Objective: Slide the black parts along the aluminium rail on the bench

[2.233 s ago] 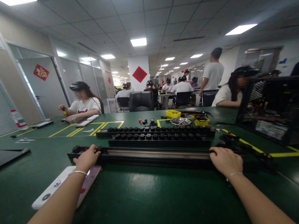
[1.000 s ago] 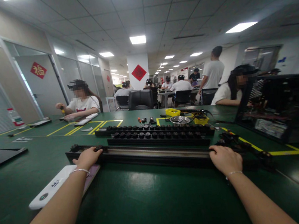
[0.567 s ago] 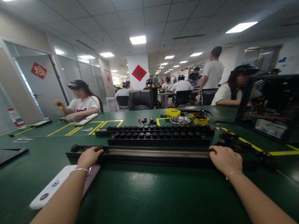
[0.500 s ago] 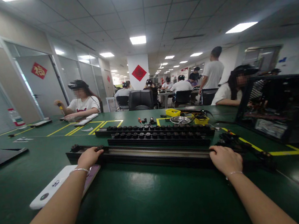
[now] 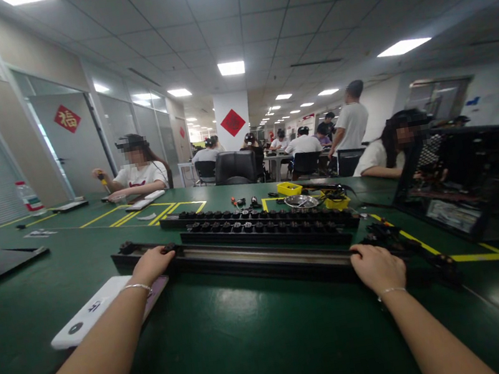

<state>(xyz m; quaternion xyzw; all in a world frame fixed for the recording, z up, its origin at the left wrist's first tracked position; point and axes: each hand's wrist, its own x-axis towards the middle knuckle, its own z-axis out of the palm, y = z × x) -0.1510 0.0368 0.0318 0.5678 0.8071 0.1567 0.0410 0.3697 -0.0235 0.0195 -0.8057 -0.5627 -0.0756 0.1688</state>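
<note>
A long black rail (image 5: 260,257) with a pale metal strip along its inside lies across the green table in front of me. My left hand (image 5: 153,265) has its fingers closed on a small black block (image 5: 171,249) sitting at the rail's left part. At the other end, my right hand (image 5: 378,266) grips the rail, thumb side along its edge. Another small black block (image 5: 127,247) sits at the rail's far left end. Just behind are two black rails (image 5: 260,228) lined with several round black pieces.
Under my left forearm lies a white flat case (image 5: 90,310). Beyond the rails stand yellow bins (image 5: 288,188) and a round metal dish (image 5: 302,202). Black parts (image 5: 387,234) and an open computer case (image 5: 447,181) are on the right. People sit across the table.
My left hand and the small black block have shifted slightly right along the rail. My right hand keeps its place on the rail.
</note>
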